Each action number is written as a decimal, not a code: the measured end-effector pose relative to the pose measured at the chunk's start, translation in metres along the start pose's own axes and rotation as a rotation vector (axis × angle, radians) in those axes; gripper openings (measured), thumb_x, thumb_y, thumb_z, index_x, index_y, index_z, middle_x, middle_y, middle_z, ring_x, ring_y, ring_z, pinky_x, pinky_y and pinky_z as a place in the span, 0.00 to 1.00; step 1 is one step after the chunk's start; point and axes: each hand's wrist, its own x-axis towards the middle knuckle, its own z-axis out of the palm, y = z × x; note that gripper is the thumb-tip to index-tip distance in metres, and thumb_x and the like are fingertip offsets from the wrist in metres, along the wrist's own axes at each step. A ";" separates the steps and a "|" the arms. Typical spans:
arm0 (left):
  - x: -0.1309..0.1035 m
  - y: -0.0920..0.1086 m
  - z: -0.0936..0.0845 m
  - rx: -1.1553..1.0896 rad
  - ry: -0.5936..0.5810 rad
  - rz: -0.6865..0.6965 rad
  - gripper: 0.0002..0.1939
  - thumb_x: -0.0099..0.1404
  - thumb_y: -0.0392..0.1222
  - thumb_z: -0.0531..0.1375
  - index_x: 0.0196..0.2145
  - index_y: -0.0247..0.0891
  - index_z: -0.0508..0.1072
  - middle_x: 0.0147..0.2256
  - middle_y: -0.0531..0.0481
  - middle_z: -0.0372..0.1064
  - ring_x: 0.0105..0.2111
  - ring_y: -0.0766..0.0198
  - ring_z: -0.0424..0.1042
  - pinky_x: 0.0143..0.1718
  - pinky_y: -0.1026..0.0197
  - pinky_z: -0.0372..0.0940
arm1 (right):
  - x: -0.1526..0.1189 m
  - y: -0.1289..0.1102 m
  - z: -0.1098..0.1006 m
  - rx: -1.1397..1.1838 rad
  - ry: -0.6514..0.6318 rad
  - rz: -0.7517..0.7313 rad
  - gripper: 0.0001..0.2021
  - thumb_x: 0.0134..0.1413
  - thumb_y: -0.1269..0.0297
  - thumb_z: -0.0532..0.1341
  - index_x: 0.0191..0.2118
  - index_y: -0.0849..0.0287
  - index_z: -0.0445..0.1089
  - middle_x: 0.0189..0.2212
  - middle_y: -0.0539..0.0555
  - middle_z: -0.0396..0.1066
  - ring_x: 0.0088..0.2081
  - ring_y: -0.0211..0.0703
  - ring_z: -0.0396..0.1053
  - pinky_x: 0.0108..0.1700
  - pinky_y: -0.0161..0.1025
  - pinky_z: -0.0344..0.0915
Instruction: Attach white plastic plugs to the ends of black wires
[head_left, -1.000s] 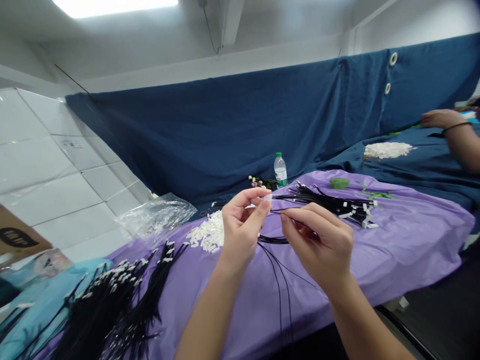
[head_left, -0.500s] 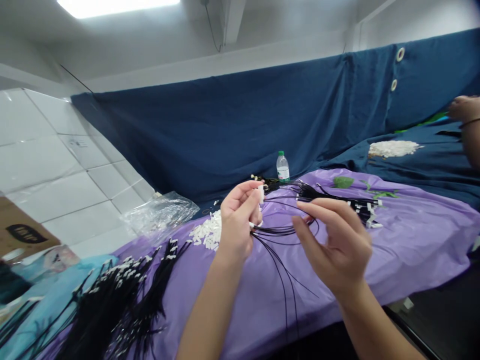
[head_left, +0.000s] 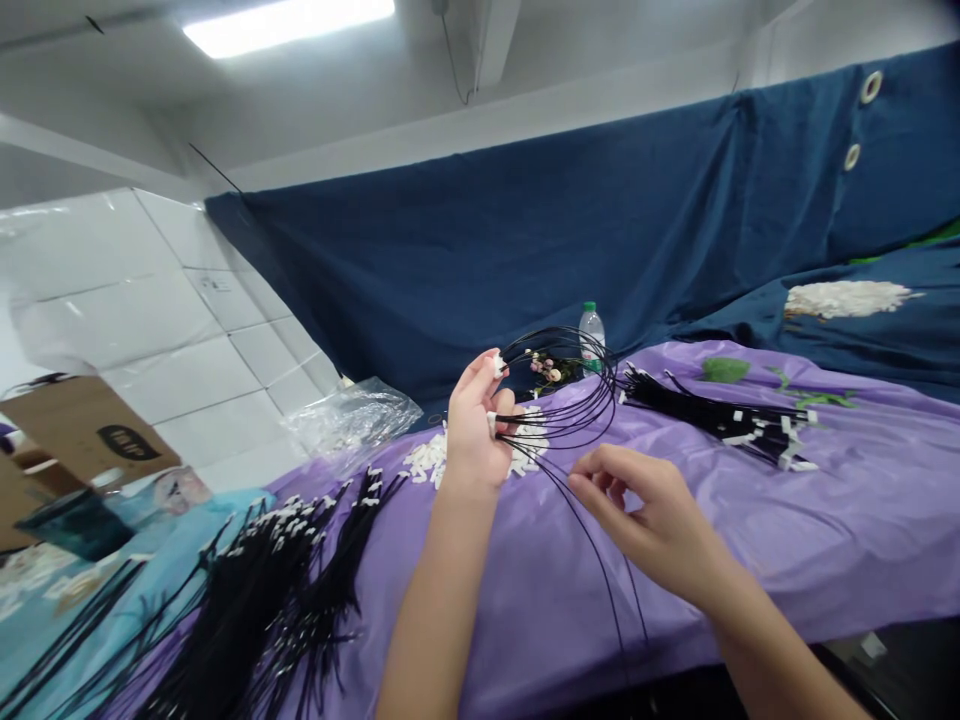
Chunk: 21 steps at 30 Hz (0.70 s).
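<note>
My left hand (head_left: 484, 430) is closed on a bunch of black cords (head_left: 592, 410) with white plastic ends. One white end (head_left: 499, 365) sits between thumb and forefinger, another lower in the palm. The cords arc out to the right in a wide loop, and a few loose strands hang down. My right hand (head_left: 645, 515) is below the loop, thumb and forefinger pinched together at one hanging strand; its other fingers are curled. Behind my left hand lies a pile of small white plastic pieces (head_left: 427, 458), partly hidden.
A bundle of black cords (head_left: 697, 405) lies right on the purple cloth (head_left: 862, 500); larger bundles (head_left: 240, 590) lie left. A green-capped bottle (head_left: 591, 335), small flowers (head_left: 547, 370) and green leaves (head_left: 726, 370) are farther back. Left are clear plastic (head_left: 360, 415) and a cardboard box (head_left: 97, 430).
The view has swung left. My right hand has moved down, away from the loop, and its fingers have drawn together. The cords in my left hand now stand in a taller, wider arc.
</note>
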 end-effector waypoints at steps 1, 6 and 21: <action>0.000 -0.001 0.000 0.008 -0.004 0.003 0.11 0.57 0.39 0.64 0.39 0.38 0.70 0.29 0.58 0.64 0.13 0.81 0.46 0.12 0.72 0.41 | 0.001 0.002 0.001 0.096 0.004 0.067 0.08 0.60 0.63 0.58 0.31 0.60 0.67 0.24 0.49 0.66 0.23 0.32 0.63 0.24 0.31 0.58; 0.003 -0.006 0.000 0.074 -0.044 0.022 0.12 0.55 0.38 0.65 0.37 0.38 0.70 0.29 0.58 0.63 0.13 0.81 0.46 0.13 0.71 0.42 | 0.008 0.012 -0.004 0.845 -0.043 0.347 0.10 0.59 0.57 0.58 0.41 0.59 0.65 0.22 0.46 0.64 0.15 0.31 0.58 0.16 0.29 0.55; -0.001 -0.010 0.002 0.161 -0.058 0.121 0.12 0.57 0.42 0.64 0.38 0.37 0.71 0.30 0.57 0.63 0.13 0.81 0.48 0.13 0.70 0.44 | 0.021 0.035 -0.053 1.344 0.599 -0.104 0.05 0.52 0.57 0.68 0.32 0.50 0.75 0.24 0.45 0.57 0.24 0.27 0.59 0.29 0.24 0.65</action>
